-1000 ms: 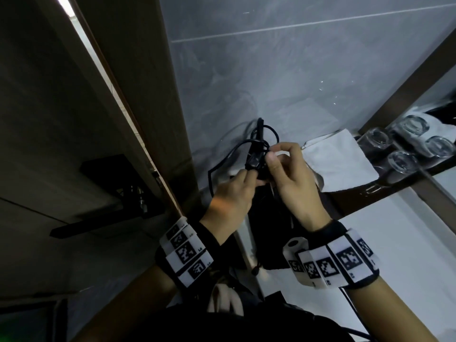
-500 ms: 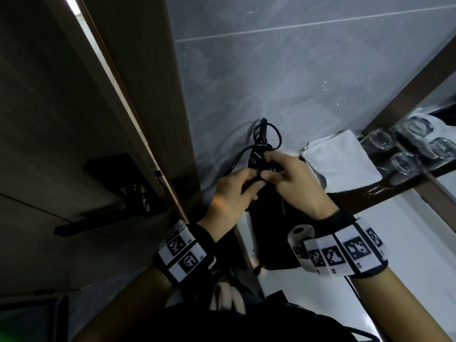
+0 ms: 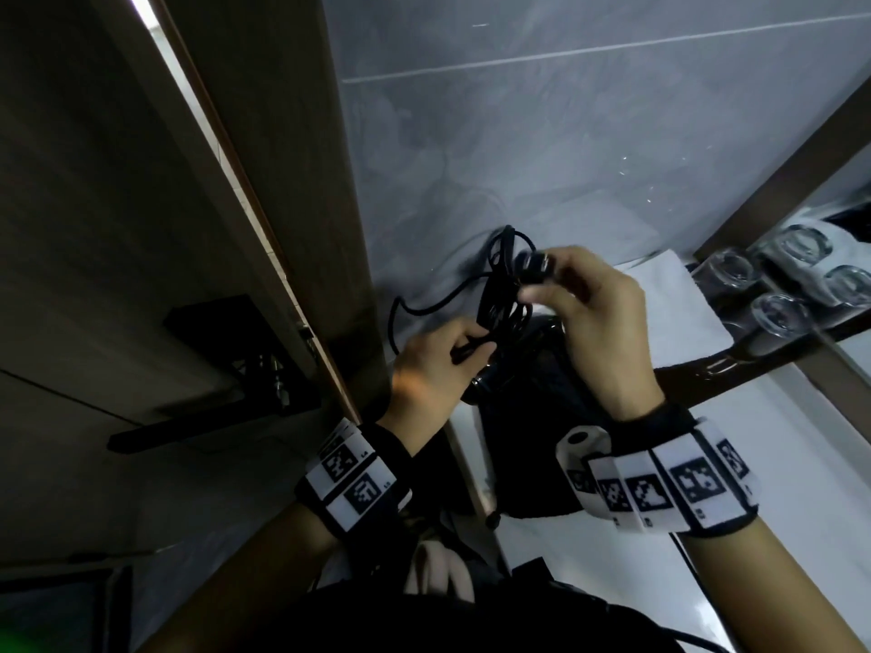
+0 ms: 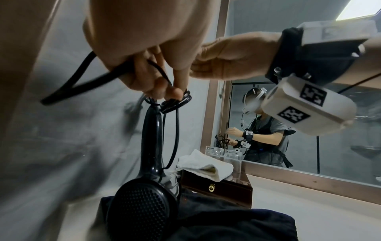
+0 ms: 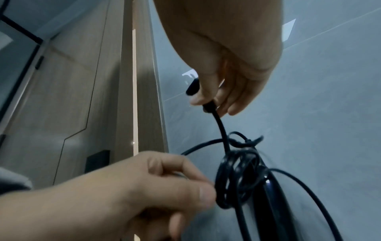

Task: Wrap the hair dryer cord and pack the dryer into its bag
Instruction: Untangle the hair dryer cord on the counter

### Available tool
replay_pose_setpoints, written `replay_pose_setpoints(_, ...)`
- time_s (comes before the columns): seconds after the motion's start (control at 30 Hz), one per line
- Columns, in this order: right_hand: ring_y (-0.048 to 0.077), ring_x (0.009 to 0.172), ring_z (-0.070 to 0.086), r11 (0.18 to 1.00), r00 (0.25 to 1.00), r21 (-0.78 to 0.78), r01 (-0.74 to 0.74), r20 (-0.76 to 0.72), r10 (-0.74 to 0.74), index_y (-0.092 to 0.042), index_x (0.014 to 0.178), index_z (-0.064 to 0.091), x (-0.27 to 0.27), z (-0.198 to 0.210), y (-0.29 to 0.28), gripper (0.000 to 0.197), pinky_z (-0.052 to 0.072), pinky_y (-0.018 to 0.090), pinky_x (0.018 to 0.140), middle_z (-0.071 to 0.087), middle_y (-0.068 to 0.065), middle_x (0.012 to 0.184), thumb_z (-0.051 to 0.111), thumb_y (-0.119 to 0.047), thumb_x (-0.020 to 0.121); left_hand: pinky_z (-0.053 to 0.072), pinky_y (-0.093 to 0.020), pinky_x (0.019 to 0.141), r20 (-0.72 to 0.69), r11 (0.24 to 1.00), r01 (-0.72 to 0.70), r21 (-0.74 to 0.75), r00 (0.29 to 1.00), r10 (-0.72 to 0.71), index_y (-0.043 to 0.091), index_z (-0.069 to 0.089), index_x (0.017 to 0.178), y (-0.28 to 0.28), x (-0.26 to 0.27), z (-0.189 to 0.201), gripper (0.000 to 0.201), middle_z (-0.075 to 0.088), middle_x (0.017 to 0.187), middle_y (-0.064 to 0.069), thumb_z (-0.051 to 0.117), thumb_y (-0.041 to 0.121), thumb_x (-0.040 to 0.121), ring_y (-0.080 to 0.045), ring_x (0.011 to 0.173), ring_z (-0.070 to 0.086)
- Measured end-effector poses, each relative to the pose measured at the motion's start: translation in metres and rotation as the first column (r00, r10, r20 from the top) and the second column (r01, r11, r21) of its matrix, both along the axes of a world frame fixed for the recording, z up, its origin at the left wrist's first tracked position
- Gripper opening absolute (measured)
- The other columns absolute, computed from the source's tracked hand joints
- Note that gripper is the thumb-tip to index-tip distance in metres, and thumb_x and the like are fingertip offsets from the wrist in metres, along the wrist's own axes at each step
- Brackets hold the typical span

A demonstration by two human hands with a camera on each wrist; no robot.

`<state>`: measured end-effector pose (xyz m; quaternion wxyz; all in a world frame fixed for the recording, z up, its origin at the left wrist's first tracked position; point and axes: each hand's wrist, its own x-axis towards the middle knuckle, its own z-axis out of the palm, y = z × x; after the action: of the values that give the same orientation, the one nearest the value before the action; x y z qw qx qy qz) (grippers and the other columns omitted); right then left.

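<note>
Right hand [image 3: 598,322] up high, pinching the plug [image 3: 535,266] between thumb and fingers, while the left hand [image 3: 433,369] pinches the black cord [image 5: 237,176] coiled round the hair dryer's [image 4: 144,195] handle. The dryer stands head-down on the dark bag [image 4: 226,216] on the white counter [image 3: 777,440], near the grey wall, with a folded towel [image 4: 206,164] and glasses [image 3: 777,318] off to the right
</note>
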<state>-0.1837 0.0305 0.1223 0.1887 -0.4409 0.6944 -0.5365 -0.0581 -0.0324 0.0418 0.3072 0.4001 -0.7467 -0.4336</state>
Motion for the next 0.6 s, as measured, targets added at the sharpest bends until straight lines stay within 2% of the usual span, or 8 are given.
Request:
replay_pose_setpoints(0.07, 0.026, 0.086, 0.071, 0.991, 0.965, -0.134, 0.022, 0.260, 0.014, -0.020, 0.097, 0.047, 0.001, 0.005, -0.003, 0.019, 0.056, 0.034, 0.078, 0.070, 0.006, 0.079, 0.061, -0.011, 0.089, 0.054, -0.043, 0.073, 0.019, 0.998, 0.058, 0.023, 0.998, -0.059, 0.011, 0.064, 0.101, 0.000, -0.001, 0.000, 0.017, 0.066, 0.080, -0.009, 0.066, 0.013, 0.085, -0.025, 0.077, 0.065)
replay_pose_setpoints(0.17, 0.034, 0.086, 0.071, 0.951, 0.740, -0.299, 0.075, 0.656, 0.147, -0.011, 0.103, 0.032, 0.011, 0.005, -0.008, 0.012, 0.059, 0.040, 0.077, 0.064, 0.010, 0.078, 0.043, -0.015, 0.100, 0.051, -0.029, 0.070, 0.050, 0.991, 0.136, 0.006, 0.989, -0.136, 0.015, 0.058, 0.111, 0.002, -0.004, 0.002, 0.031, 0.062, 0.085, -0.004, 0.069, 0.019, 0.082, -0.014, 0.076, 0.061)
replay_pose_setpoints(0.23, 0.028, 0.084, 0.073, 0.943, 0.600, -0.324, 0.082, 0.771, 0.213, -0.007, 0.100, 0.034, 0.015, 0.005, -0.009, 0.015, 0.060, 0.036, 0.073, 0.064, 0.005, 0.072, 0.035, -0.022, 0.102, 0.047, -0.026, 0.067, 0.118, 0.986, 0.149, -0.070, 0.983, -0.140, 0.016, 0.058, 0.114, 0.004, -0.007, 0.003, 0.038, 0.061, 0.088, -0.003, 0.070, 0.030, 0.080, -0.012, 0.077, 0.057)
replay_pose_setpoints(0.33, 0.014, 0.069, 0.072, 0.946, 0.540, -0.321, 0.035, 0.803, 0.253, -0.006, 0.079, 0.043, 0.016, 0.003, -0.006, 0.037, 0.060, 0.027, 0.067, 0.067, 0.000, 0.058, 0.027, -0.029, 0.103, 0.050, -0.033, 0.076, 0.126, 0.988, 0.140, -0.070, 0.983, -0.131, 0.011, 0.062, 0.112, 0.000, -0.009, 0.006, 0.032, 0.064, 0.101, -0.010, 0.066, 0.026, 0.085, -0.021, 0.090, 0.061)
replay_pose_setpoints(0.4, 0.010, 0.054, 0.063, 0.953, 0.540, -0.298, 0.052, 0.811, 0.224, -0.005, 0.081, 0.047, 0.012, -0.001, -0.004, 0.037, 0.057, 0.021, 0.057, 0.061, -0.004, 0.056, 0.030, -0.030, 0.102, 0.050, -0.036, 0.081, 0.179, 0.991, 0.121, -0.058, 0.978, -0.109, 0.006, 0.061, 0.111, -0.004, -0.009, 0.006, 0.027, 0.064, 0.105, -0.014, 0.064, 0.015, 0.086, -0.026, 0.095, 0.062)
replay_pose_setpoints(0.47, 0.005, 0.043, 0.044, 0.970, 0.569, -0.225, 0.091, 0.811, 0.135, -0.004, 0.098, 0.048, 0.003, -0.008, -0.002, 0.028, 0.043, 0.017, 0.045, 0.054, -0.002, 0.058, 0.033, -0.027, 0.103, 0.053, -0.036, 0.079, 0.182, 0.999, 0.050, 0.006, 0.982, -0.050, 0.006, 0.060, 0.104, -0.009, -0.007, 0.003, 0.020, 0.063, 0.102, -0.015, 0.063, 0.006, 0.084, -0.024, 0.088, 0.064)
replay_pose_setpoints(0.53, 0.004, 0.040, 0.036, 0.995, 0.728, -0.065, 0.079, 0.685, -0.013, -0.005, 0.109, 0.046, -0.007, -0.017, 0.002, 0.025, 0.036, 0.016, 0.044, 0.054, 0.002, 0.066, 0.036, -0.026, 0.102, 0.054, -0.020, 0.060, 0.090, 0.996, -0.024, 0.084, 0.996, 0.016, 0.013, 0.055, 0.087, -0.012, -0.004, 0.001, 0.019, 0.062, 0.091, -0.009, 0.063, -0.003, 0.082, -0.006, 0.064, 0.064)
replay_pose_setpoints(0.6, 0.004, 0.048, 0.050, 0.988, 0.924, 0.153, 0.030, 0.373, -0.086, -0.011, 0.109, 0.048, -0.013, -0.024, 0.008, 0.031, 0.043, 0.021, 0.054, 0.063, -0.003, 0.076, 0.048, -0.038, 0.095, 0.047, -0.009, 0.048, 0.030, 0.991, -0.069, 0.113, 0.997, 0.066, 0.021, 0.046, 0.073, -0.015, -0.003, 0.000, 0.034, 0.059, 0.082, -0.004, 0.064, -0.008, 0.078, 0.005, 0.050, 0.060)
